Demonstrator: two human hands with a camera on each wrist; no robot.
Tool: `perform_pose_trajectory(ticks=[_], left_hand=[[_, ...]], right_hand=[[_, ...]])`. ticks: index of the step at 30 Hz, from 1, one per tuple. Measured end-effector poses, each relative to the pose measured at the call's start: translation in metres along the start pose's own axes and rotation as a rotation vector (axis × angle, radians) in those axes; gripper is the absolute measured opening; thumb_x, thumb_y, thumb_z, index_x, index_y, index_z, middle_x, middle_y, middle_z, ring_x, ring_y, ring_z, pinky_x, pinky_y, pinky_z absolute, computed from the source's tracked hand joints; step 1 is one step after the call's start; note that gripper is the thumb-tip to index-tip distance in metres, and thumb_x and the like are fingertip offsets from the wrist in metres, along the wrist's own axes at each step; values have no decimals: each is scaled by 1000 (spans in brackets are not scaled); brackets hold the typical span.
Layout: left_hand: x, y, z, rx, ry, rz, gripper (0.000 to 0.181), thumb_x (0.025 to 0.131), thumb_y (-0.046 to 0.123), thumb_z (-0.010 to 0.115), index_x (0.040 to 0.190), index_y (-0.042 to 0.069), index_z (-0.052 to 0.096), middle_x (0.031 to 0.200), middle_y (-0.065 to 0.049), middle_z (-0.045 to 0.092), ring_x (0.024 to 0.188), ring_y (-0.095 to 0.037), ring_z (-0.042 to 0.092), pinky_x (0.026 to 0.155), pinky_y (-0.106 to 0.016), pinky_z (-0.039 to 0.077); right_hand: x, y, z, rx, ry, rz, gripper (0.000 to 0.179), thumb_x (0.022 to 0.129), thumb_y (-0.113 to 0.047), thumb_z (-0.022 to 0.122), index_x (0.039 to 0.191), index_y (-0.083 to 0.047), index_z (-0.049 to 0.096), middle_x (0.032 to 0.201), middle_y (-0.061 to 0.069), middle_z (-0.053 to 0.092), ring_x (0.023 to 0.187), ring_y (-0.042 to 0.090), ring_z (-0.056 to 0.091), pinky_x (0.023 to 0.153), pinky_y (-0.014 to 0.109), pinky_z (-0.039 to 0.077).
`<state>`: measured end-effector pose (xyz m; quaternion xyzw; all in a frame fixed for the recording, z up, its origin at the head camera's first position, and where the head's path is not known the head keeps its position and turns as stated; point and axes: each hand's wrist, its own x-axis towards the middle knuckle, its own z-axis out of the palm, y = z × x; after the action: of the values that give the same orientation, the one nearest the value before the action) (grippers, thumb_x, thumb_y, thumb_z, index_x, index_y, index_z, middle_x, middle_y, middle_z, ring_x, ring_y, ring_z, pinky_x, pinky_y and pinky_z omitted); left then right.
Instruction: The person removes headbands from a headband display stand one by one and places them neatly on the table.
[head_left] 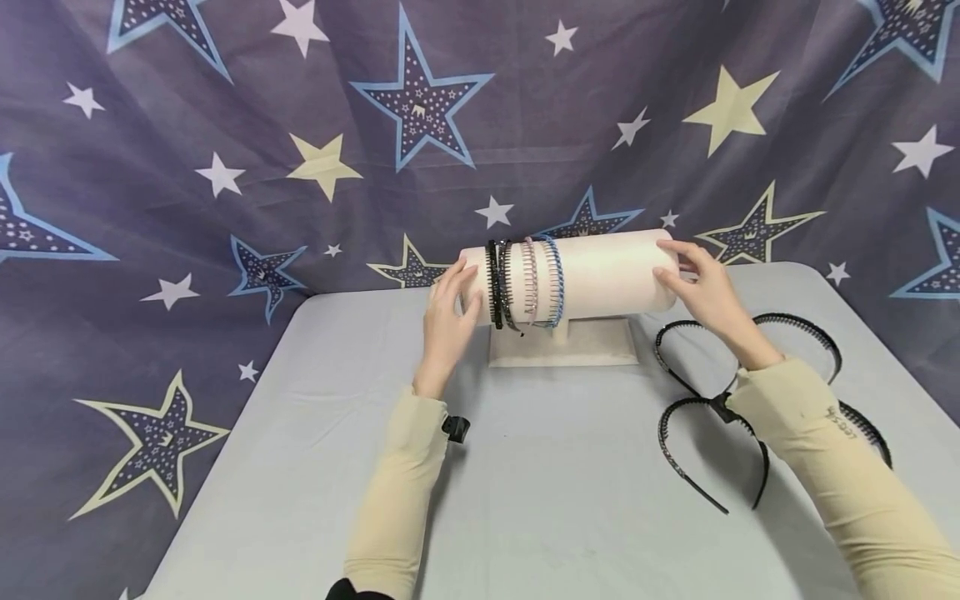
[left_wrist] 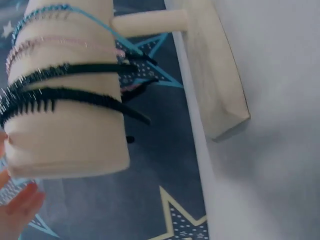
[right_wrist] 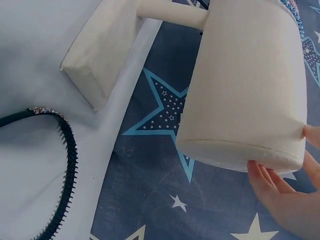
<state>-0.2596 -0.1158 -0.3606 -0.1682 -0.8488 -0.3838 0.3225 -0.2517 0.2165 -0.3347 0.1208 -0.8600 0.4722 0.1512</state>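
Note:
A cream padded headband stand has a horizontal roll (head_left: 611, 271) on a short post above a flat base (head_left: 564, 343). Toward the roll's left end sit a black toothed headband (head_left: 493, 283), a dark glittery headband (head_left: 507, 287), a pink headband (head_left: 531, 279) and a blue headband (head_left: 557, 279). My left hand (head_left: 447, 323) touches the roll's left end, thumb and fingers spread. At the right end, my right hand (head_left: 707, 287) rests its fairly straight fingertips on the end and side. The right wrist view shows these fingers (right_wrist: 265, 182) against the end.
Black headbands lie on the table's right side, including a glittery one (head_left: 678, 408) in front and another (head_left: 813, 325) behind. My right sleeve covers part of them. The grey-covered table (head_left: 360, 400) ends at a dark star-patterned curtain (head_left: 420, 217) behind the stand.

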Motion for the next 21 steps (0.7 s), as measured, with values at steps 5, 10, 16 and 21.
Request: perform_pose_trajectory(ticks=[5,10,16,21], left_hand=[[-12,14,-1,83,139,61,18,78,5,61,95,1,61,99,-12,58,91,-26,52,78,-33,45],[-25,24,-1,19,137,20,19,73,0,65,91,-2,58,86,-13,58,77,-25,55,68,-33,49],[-32,33,6,-3,67,-74,24,75,6,67,95,-1,56,89,-11,59,79,-22,57,69,-30,50],[-34,33,12,-12,65,-167,24,74,4,68,94,-1,55,89,-11,59,80,-22,57,71,-28,51]], right_hand=[[-1,2,0,0,-7,5,44,90,-17,51,130,-2,40,130,24,36,108,42,44,83,53,42],[-1,4,-1,-6,-9,-9,43,90,-17,50,129,-1,40,126,24,40,104,38,46,79,34,47],[0,2,-2,15,-4,-20,43,89,-15,51,129,-1,41,118,26,45,99,34,47,71,14,40],[1,3,-1,-3,-18,1,43,90,-17,50,129,-3,40,118,25,46,100,32,47,70,14,40]])
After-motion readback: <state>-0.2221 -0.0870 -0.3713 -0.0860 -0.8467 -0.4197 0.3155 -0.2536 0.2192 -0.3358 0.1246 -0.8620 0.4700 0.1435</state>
